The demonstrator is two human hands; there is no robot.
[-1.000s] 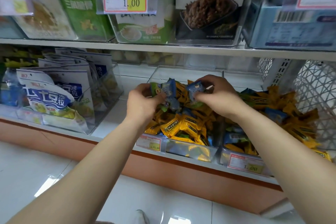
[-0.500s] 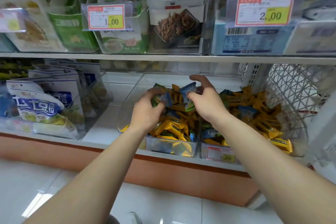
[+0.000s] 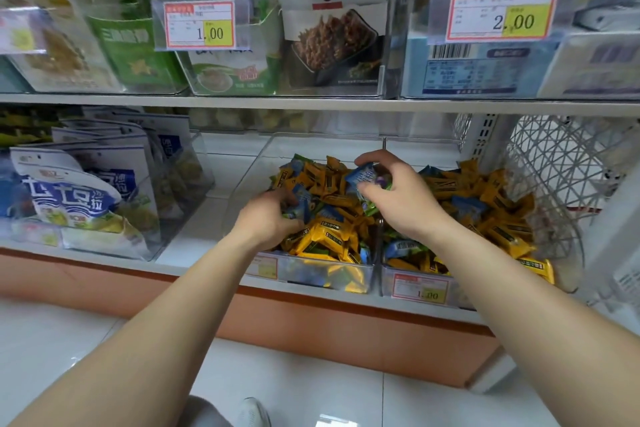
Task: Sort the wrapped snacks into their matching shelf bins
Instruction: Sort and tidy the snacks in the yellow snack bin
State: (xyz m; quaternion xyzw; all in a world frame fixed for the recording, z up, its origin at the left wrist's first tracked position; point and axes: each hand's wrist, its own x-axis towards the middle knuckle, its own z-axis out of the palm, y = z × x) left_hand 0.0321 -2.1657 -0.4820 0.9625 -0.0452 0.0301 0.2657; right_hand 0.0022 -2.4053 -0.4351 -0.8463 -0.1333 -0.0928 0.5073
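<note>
Two clear plastic bins stand side by side on the lower shelf, the left bin [image 3: 311,274] and the right bin [image 3: 408,282], both heaped with small wrapped snacks, mostly yellow [image 3: 329,236] with some blue and green mixed in. My left hand [image 3: 266,222] reaches into the left bin, fingers curled round several blue-wrapped snacks [image 3: 301,210]. My right hand [image 3: 398,198] hovers over the divide between the bins and pinches a bunch of blue and green snacks [image 3: 363,180] between thumb and fingers.
A clear bin of large blue-and-white snack bags [image 3: 83,198] stands at the left. A white wire basket [image 3: 561,177] flanks the right bin. The upper shelf [image 3: 311,104] carries bins of hanging packets with price tags. Bare shelf lies between the left bins.
My left hand has dropped lower into the left bin among the snacks. My right hand still holds its blue snacks and stays over the bin divide. The view has tilted slightly upward.
</note>
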